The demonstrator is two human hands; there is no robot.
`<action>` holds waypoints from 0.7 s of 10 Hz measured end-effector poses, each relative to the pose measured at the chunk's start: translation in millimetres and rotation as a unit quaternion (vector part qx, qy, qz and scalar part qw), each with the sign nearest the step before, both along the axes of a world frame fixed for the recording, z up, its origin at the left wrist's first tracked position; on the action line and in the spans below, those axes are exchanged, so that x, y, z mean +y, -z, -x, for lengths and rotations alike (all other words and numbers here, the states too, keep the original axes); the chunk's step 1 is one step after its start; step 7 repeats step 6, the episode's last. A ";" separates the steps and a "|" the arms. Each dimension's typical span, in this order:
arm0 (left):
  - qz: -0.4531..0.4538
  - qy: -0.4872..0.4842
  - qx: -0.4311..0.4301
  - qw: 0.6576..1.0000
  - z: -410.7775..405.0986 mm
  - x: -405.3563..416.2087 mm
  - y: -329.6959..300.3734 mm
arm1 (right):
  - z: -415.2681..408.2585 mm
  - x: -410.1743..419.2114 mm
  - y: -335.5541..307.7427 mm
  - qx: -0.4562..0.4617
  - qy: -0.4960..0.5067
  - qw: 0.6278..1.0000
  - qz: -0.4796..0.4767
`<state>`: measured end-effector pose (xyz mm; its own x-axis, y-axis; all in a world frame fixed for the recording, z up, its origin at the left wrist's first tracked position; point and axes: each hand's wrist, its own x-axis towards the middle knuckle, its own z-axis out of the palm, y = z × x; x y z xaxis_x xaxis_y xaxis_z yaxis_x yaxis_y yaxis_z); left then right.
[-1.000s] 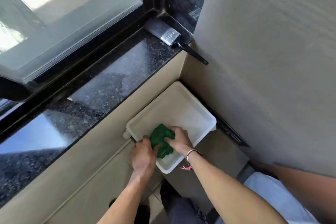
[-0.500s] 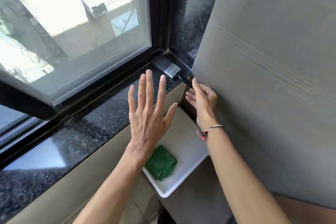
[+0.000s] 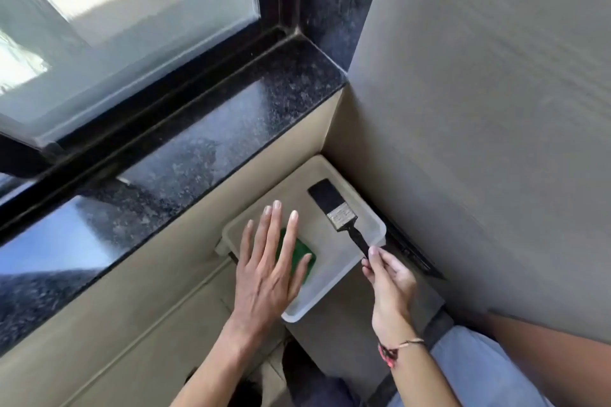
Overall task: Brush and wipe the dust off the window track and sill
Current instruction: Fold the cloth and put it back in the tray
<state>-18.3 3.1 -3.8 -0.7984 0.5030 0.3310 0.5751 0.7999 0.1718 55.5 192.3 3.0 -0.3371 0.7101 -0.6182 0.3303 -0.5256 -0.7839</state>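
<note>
Below the sill [image 3: 231, 116], right hand [image 3: 388, 277] pinching brush [image 3: 340, 215] handle over tray [image 3: 377, 228], left hand [image 3: 269, 271] spread flat above cloth [image 3: 302, 253]

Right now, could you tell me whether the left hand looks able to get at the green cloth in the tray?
Probably yes. The left hand is spread open right over the green cloth in the white tray, with nothing between them; the brush in the right hand sits off to the side.

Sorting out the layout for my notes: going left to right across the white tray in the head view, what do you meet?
Left hand → green cloth beneath its fingers → brush → right hand pinching the brush handle, all over the tray.
</note>
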 end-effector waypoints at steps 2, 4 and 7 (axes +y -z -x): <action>0.096 -0.021 -0.079 0.992 -14.0 -29.7 74.4 | 32.4 -0.1 59.2 -0.102 -0.127 0.969 -0.187; 0.118 -0.023 -0.117 0.986 -9.9 -29.0 100.5 | 49.6 -5.0 78.6 -0.309 -0.221 0.848 -0.370; 0.109 -0.016 -0.154 0.982 -11.8 -28.7 68.8 | 42.7 -3.1 79.2 -0.362 -0.304 0.776 -0.418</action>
